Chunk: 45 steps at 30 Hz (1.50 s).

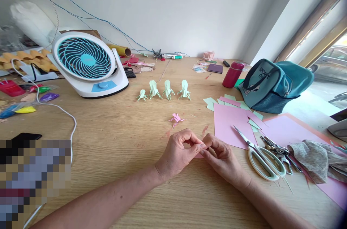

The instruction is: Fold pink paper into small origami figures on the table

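Observation:
My left hand (182, 151) and my right hand (222, 155) meet above the wooden table, each pinching with thumb and forefinger. Between the fingertips is a small piece of pink paper (199, 155), mostly hidden by my fingers. Just beyond my hands lies a pink folded-paper figure (176, 119) with thin legs. Farther back stand several pale green folded-paper figures in a row, from a small one (142, 95) at the left to a taller one (184, 90) at the right.
White-handled scissors (267, 164) lie right of my hands, beside pink paper sheets (230, 122) and a grey cloth (311, 160). Behind them are a red flask (233, 74) and a teal bag (276, 84). A fan (89, 63) stands at the left, near a white cable (72, 117).

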Available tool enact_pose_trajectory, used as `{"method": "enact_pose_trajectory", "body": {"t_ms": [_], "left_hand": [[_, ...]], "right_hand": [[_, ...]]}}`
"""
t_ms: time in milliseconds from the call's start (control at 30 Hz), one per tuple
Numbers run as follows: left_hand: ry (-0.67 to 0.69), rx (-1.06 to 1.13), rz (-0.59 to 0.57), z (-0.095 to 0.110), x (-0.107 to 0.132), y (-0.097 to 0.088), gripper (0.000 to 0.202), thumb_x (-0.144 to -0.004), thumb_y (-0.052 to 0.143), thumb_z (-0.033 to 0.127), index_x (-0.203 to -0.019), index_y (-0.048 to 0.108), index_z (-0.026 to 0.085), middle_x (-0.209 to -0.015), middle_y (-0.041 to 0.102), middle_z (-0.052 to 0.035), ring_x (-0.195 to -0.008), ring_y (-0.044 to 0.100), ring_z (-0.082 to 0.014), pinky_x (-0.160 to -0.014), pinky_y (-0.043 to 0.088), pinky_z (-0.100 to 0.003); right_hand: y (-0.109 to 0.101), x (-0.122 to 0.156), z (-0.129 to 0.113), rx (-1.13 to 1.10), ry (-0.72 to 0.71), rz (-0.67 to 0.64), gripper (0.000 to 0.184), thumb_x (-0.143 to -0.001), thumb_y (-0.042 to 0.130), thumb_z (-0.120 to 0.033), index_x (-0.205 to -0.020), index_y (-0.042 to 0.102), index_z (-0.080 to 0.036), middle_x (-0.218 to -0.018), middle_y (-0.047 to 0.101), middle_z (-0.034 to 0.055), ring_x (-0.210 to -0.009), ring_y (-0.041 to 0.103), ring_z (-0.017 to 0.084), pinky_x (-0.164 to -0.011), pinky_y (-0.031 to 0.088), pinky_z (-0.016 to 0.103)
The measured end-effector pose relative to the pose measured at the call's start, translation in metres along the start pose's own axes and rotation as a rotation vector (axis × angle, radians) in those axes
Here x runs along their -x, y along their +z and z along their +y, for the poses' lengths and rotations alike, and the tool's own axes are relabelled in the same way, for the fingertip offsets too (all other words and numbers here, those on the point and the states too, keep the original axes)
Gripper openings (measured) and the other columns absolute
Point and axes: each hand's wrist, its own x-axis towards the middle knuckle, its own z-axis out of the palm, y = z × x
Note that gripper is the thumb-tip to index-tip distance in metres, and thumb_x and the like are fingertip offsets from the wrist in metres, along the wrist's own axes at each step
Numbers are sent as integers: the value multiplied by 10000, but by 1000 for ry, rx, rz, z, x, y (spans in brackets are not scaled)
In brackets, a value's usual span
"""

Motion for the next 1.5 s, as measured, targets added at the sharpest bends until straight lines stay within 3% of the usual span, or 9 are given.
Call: {"method": "enact_pose_trajectory", "body": {"t_ms": [133,300,633,833,1100,1300,1500], "left_hand": [[83,-74,-4,3,1,-1,201,-840,659,205,-654,602,152,-674,599,8,-646,549,-104,-629,446,-220],[62,-79,-40,4,0,-3,225,-905,582,242,-701,622,157,-691,615,2,-679,553,-111,-680,447,-233],[137,-163,12,-1,-1,-3,185,-864,601,175,-684,564,165,-690,581,11,-676,532,-114,-675,435,-234],[154,-170,-40,-4,3,0,188,-903,580,212,-721,563,168,-717,568,-1,-689,525,-121,-673,429,-241],[205,-182,20,-2,0,-5,180,-905,570,188,-730,535,171,-719,564,13,-698,525,-113,-710,425,-241],[153,-142,54,-2,0,-4,177,-890,572,188,-720,529,173,-715,563,12,-706,522,-116,-710,428,-239],[-10,-42,5,-2,-3,-5,139,-894,583,261,-794,591,165,-761,602,-4,-707,543,-116,-674,436,-226]], "right_hand": [[1,0,-1,24,1,-1,231,-921,600,-369,-753,579,-213,-736,540,3,-701,505,162,-661,409,288],[2,-1,-3,11,-1,21,221,-905,621,-351,-741,567,-214,-724,519,-3,-680,485,152,-647,408,281],[3,-1,0,-93,79,45,206,-883,648,-378,-778,599,-208,-750,544,7,-706,506,158,-639,423,282],[0,0,0,-40,51,19,239,-922,595,-406,-782,570,-215,-761,564,9,-725,530,165,-688,445,298],[1,-1,2,-28,50,-11,238,-930,583,-397,-781,568,-211,-767,551,13,-722,522,167,-677,453,291],[2,-2,1,-51,57,-18,218,-929,588,-353,-773,546,-206,-749,525,3,-692,485,154,-651,415,284],[0,-3,5,-30,115,25,268,-905,611,-422,-767,555,-199,-726,520,-2,-648,465,141,-604,398,270]]}}
